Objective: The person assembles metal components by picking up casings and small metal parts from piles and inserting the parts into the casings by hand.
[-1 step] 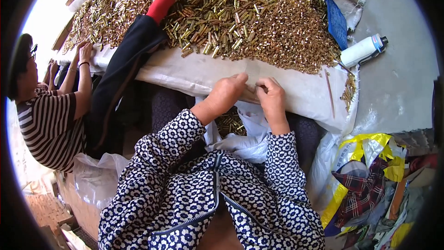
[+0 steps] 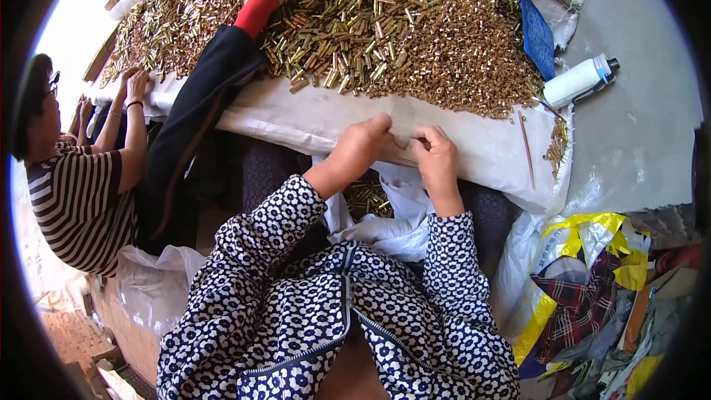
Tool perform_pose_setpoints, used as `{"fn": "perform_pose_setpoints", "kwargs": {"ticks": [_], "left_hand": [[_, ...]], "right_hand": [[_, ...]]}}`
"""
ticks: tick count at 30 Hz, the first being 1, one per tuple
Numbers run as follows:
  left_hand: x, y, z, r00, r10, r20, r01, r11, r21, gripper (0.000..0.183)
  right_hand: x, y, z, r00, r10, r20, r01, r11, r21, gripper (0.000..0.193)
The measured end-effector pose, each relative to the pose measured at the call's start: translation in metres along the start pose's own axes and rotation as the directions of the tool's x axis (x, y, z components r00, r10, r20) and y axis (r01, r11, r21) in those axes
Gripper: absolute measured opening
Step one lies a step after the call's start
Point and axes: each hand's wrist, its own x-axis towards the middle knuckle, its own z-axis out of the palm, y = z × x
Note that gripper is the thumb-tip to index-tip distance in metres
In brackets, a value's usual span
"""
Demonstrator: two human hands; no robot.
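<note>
Barely shifted since a moment ago, so the work stays put, my left hand point(image 2: 358, 150) and right hand point(image 2: 437, 159) curl narrowly, grip contents untellable, over pale sheeting point(image 2: 489, 152) before heaped brassy metal pieces point(image 2: 459, 52).

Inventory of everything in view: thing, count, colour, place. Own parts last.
Long metal pieces: many, gold, top
Small metal pieces: many, coppery, top right
Sheet: one, off-white, under both
Stick: one, brown, sheet's right end
Bottle: one, mostly white, upper right
Tray: one, blue, left of bottle
Clear bag: one, translucent, lower left
Printed bag: one, yellow and white, lower right
Plaid cloth: one, dark red, by that bag
Fabric: one, white, centre
Co-workers: at least one, striped top, left
Clothed limb: one, black, red band, upper left
Jacket: one, navy and white, lower centre
Left hand: one, bare, centre
Right hand: one, bare, beside the other; contents unclear
</note>
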Motion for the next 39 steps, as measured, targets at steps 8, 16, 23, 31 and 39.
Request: {"fn": "perform_pose_setpoints", "kwargs": {"ticks": [8, 16, 23, 31, 39], "left_hand": [[-0.004, 0.004, -0.026, 0.781, -0.518, 0.349, 0.445, 0.070, -0.893, 0.012], [-0.006, 0.005, -0.019, 0.744, -0.540, 0.393, 0.347, -0.191, -0.918, 0.013], [0.000, 0.011, -0.020, 0.665, -0.603, 0.440, 0.238, -0.388, -0.891, 0.011], [-0.008, 0.008, -0.011, 0.759, -0.501, 0.417, 0.117, -0.525, -0.843, 0.010], [-0.008, 0.015, -0.001, 0.766, -0.500, 0.403, 0.096, -0.532, -0.841, 0.014]], "right_hand": [[-0.011, -0.017, -0.004, 0.987, 0.138, 0.083, -0.152, 0.970, 0.190, 0.005], [-0.012, -0.027, 0.009, 0.993, 0.053, 0.104, -0.072, 0.979, 0.189, 0.005], [-0.012, -0.032, 0.011, 0.999, -0.053, 0.012, 0.050, 0.984, 0.170, 0.014], [-0.004, -0.045, 0.018, 0.934, -0.357, 0.000, 0.351, 0.918, -0.187, 0.028], [-0.003, -0.042, 0.024, 0.881, -0.455, 0.129, 0.473, 0.846, -0.248, 0.033]]}}
